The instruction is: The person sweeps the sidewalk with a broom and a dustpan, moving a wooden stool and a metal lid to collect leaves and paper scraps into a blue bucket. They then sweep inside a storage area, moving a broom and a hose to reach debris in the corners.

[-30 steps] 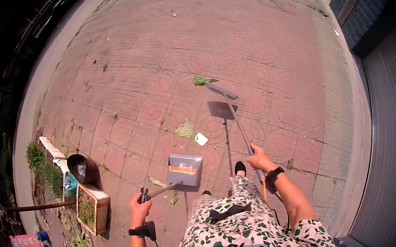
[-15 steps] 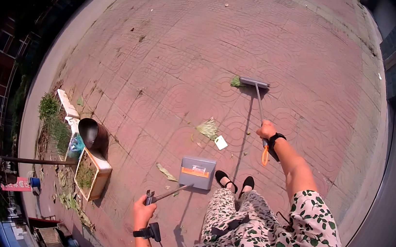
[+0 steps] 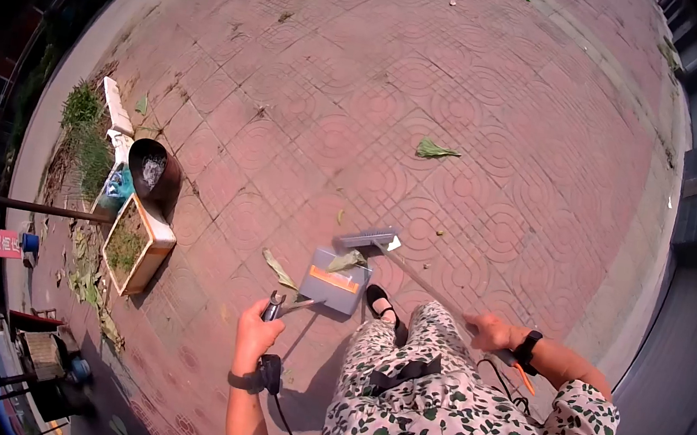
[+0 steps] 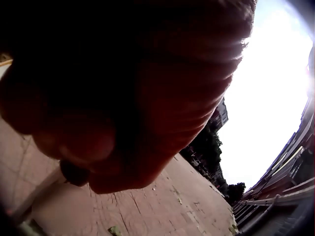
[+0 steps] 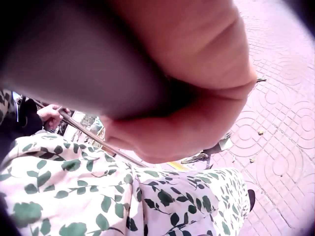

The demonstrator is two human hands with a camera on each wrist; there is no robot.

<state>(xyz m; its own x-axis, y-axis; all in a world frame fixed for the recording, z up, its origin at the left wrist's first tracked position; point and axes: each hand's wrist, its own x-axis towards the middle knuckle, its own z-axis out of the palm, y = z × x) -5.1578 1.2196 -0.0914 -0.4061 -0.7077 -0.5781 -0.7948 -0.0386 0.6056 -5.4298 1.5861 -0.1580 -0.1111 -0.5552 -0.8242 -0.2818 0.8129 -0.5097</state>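
While the person stands on the brick paving (image 3: 491, 174) in a leaf-print dress, the left hand (image 3: 254, 331) is curled tight round the top of a thin handle. The handle slants away and to the right, down to the grey dustpan (image 3: 325, 290), which lies flat on the bricks just left of a black shoe (image 3: 379, 303). The right hand (image 3: 490, 331) is well apart from the left, out to the right, and is clamped on the shaft of the broom (image 3: 367, 239). That shaft runs from near right to far left, so the two long handles converge at the pan. The broom's head rests at the pan's far edge, touching or nearly so. A crumpled leaf (image 3: 347, 260) lies right there on the pan, with a white scrap (image 3: 394, 243) by the head's right end. The left hand is the nearer of the two to the pan. A long leaf (image 3: 278, 268) lies just left of it. Farther left stand a wooden planter box (image 3: 137, 245) and a dark pot (image 3: 152, 171). A green leaf (image 3: 434, 149) lies alone, well beyond the broom. The pan carries an orange stripe with no lettering I can read, and the red sign (image 3: 8, 246) at the far left is too small to make out.
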